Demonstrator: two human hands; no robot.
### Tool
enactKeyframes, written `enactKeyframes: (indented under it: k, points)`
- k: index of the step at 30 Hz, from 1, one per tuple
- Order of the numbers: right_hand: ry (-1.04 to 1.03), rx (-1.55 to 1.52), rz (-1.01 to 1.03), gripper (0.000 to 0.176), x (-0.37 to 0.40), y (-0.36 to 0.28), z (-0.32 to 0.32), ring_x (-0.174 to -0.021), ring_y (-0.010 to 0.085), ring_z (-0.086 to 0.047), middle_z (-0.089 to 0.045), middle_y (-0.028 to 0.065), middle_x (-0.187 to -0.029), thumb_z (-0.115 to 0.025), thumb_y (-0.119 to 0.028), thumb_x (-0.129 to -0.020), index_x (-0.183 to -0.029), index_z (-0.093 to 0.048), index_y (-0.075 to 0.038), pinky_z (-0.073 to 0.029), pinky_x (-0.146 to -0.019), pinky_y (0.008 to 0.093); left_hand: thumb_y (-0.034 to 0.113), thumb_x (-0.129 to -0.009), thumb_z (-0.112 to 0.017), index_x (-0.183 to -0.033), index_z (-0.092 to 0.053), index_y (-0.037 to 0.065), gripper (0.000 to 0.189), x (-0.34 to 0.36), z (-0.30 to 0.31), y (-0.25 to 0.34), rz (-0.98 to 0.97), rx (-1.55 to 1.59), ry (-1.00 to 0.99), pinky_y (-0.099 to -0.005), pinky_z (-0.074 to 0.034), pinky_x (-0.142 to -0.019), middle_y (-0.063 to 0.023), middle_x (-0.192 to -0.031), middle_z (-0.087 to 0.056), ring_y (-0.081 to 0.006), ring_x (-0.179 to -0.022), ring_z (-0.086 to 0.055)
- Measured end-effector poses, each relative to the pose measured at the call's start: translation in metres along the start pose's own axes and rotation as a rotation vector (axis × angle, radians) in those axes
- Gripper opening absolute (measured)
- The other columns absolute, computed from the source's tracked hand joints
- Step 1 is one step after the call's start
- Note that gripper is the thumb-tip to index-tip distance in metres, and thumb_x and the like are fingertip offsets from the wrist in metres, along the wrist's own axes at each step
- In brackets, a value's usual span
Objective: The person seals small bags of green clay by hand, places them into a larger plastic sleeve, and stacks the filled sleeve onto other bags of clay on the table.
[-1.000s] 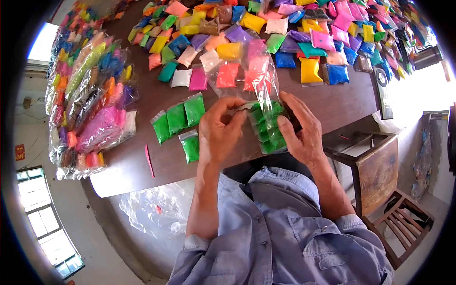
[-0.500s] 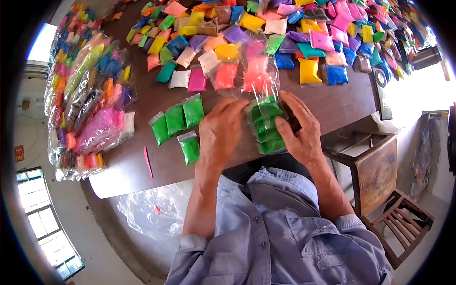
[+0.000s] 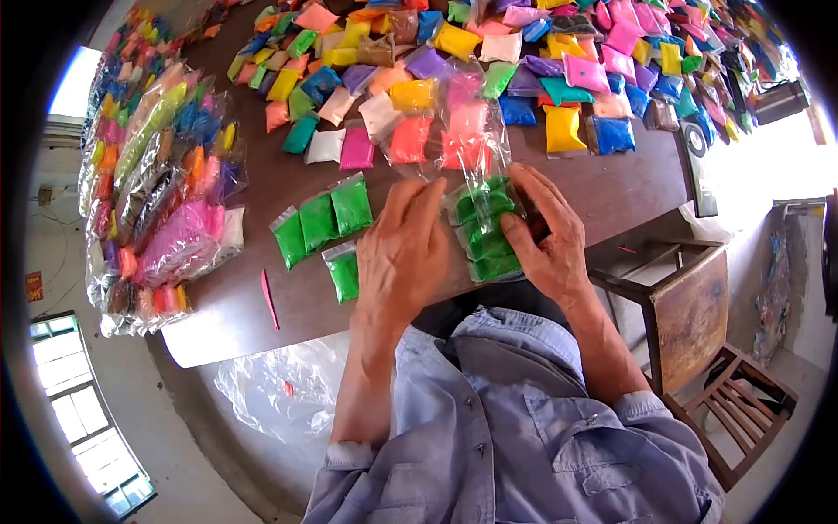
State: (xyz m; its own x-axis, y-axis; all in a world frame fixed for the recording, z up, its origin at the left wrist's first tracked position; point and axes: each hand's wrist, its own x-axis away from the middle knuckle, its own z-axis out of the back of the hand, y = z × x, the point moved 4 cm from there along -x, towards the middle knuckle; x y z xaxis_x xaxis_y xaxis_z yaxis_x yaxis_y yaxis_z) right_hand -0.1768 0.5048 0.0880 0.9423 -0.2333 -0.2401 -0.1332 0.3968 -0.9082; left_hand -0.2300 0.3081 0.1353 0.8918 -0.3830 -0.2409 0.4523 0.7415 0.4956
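A stack of green packets (image 3: 491,249), seemingly of soft clay, lies at the table's front edge, partly under a long clear plastic sleeve (image 3: 476,179). My right hand (image 3: 552,229) grips the stack from its right side, thumb on top and fingers along the far edge. Just left of the sleeve is my left hand (image 3: 403,234), its fingers loosely bent and a little apart, with nothing visible in them. Beside it lie one green packet (image 3: 345,272), partly covered by the hand, and a joined strip of green packets (image 3: 319,220). Coral packets (image 3: 467,131) show at the sleeve's far end.
Many coloured packets (image 3: 567,129) cover the back of the table (image 3: 227,297). Large clear bags of packets (image 3: 170,201) stand on the left. A pink plastic tool (image 3: 269,299) lies near the front edge. A wooden chair (image 3: 690,314) stands at right, and clear plastic sheeting (image 3: 279,389) hangs below.
My left hand has drawn slightly left and away from the sleeve's edge, covering more of the single green packet. My right hand keeps its grip on the stack.
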Motion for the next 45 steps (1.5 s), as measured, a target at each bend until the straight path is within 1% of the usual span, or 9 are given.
enactKeyframes:
  k: [5,14,17,19,25,33,38,41,45]
  points:
    - [0.009,0.023,0.014,0.056,-0.001,0.000,-0.001,-0.133,0.0378,-0.066,-0.066,0.0212,-0.145,-0.076,-0.009,-0.089,-0.144,-0.066,-0.004,-0.053,-0.111,0.0412,0.002,-0.094,-0.068,-0.134,-0.070,0.004,0.040,-0.002,-0.004,0.001,-0.087,0.091,-0.038,-0.0453,-0.060,-0.088,-0.0168,-0.127,-0.072,-0.0392,-0.108,-0.073]
    - [-0.053,-0.062,-0.051,0.049,0.001,0.002,0.004,-0.134,0.0364,-0.065,-0.068,0.0198,-0.144,-0.076,-0.010,-0.092,-0.140,-0.069,-0.003,-0.052,-0.111,0.0407,0.002,-0.095,-0.069,-0.129,-0.072,0.003,0.035,-0.002,-0.014,-0.008,-0.022,0.220,-0.195,-0.0465,-0.059,-0.090,-0.0206,-0.120,-0.075,-0.0432,-0.107,-0.073]
    - [0.001,-0.001,0.123,0.040,0.003,0.003,0.000,-0.130,0.0356,-0.068,-0.069,0.0192,-0.142,-0.073,-0.010,-0.098,-0.137,-0.071,-0.003,-0.052,-0.110,0.0398,0.000,-0.095,-0.067,-0.128,-0.073,0.004,0.034,0.006,-0.014,-0.006,-0.058,0.228,-0.138,-0.0461,-0.060,-0.087,-0.0215,-0.117,-0.075,-0.0434,-0.103,-0.073]
    - [0.038,-0.034,0.075,0.034,0.003,0.007,-0.002,-0.127,0.0340,-0.070,-0.070,0.0189,-0.141,-0.070,-0.007,-0.102,-0.136,-0.072,-0.003,-0.054,-0.106,0.0385,0.006,-0.098,-0.060,-0.130,-0.067,0.012,0.033,0.005,-0.017,-0.005,-0.055,0.201,-0.146,-0.0537,-0.059,-0.082,-0.0138,-0.117,-0.075,-0.0435,-0.098,-0.072]
    - [0.033,-0.062,0.064,0.035,0.002,0.008,-0.004,-0.122,0.0298,-0.073,-0.071,0.0176,-0.139,-0.071,0.000,-0.100,-0.135,-0.073,-0.003,-0.057,-0.099,0.0342,0.004,-0.099,-0.054,-0.129,-0.066,0.012,0.033,0.000,-0.025,-0.008,-0.046,0.130,-0.250,-0.0546,-0.060,-0.083,-0.0123,-0.123,-0.074,-0.0432,-0.100,-0.072]
    - [0.046,-0.029,0.065,0.034,0.002,0.005,-0.004,-0.114,0.0217,-0.073,-0.073,0.0140,-0.136,-0.071,0.001,-0.099,-0.133,-0.074,-0.003,-0.056,-0.093,0.0299,0.007,-0.099,-0.065,-0.129,-0.069,0.009,0.030,0.017,-0.014,-0.004,-0.052,0.122,-0.028,-0.0499,-0.063,-0.080,-0.0093,-0.134,-0.072,-0.0393,-0.098,-0.076]
    - [0.042,-0.048,0.053,0.034,0.002,0.007,-0.004,-0.111,0.0184,-0.072,-0.074,0.0123,-0.136,-0.072,0.000,-0.100,-0.133,-0.074,-0.003,-0.056,-0.091,0.0285,0.015,-0.097,-0.076,-0.113,-0.077,0.009,0.018,0.047,0.019,-0.019,0.118,0.096,0.234,-0.0457,-0.062,-0.075,-0.0099,-0.115,-0.077,-0.0331,-0.090,-0.077]
    - [0.045,-0.045,0.041,0.034,0.003,0.007,-0.004,-0.107,0.0157,-0.071,-0.074,0.0115,-0.136,-0.072,-0.001,-0.100,-0.133,-0.074,-0.003,-0.055,-0.089,0.0272,0.017,-0.094,-0.080,-0.109,-0.078,0.008,0.018,0.077,0.038,-0.055,0.346,-0.156,0.224,-0.0442,-0.060,-0.071,-0.0098,-0.106,-0.078,-0.0320,-0.086,-0.076]
    - [0.036,-0.063,0.029,0.034,0.004,0.009,-0.005,-0.098,0.0108,-0.068,-0.074,0.0104,-0.135,-0.073,-0.001,-0.100,-0.134,-0.074,-0.003,-0.054,-0.084,0.0247,0.020,-0.093,-0.082,-0.114,-0.076,0.007,0.024,0.101,0.052,-0.091,0.446,-0.333,0.177,-0.0441,-0.058,-0.067,-0.0122,-0.105,-0.077,-0.0333,-0.081,-0.075]
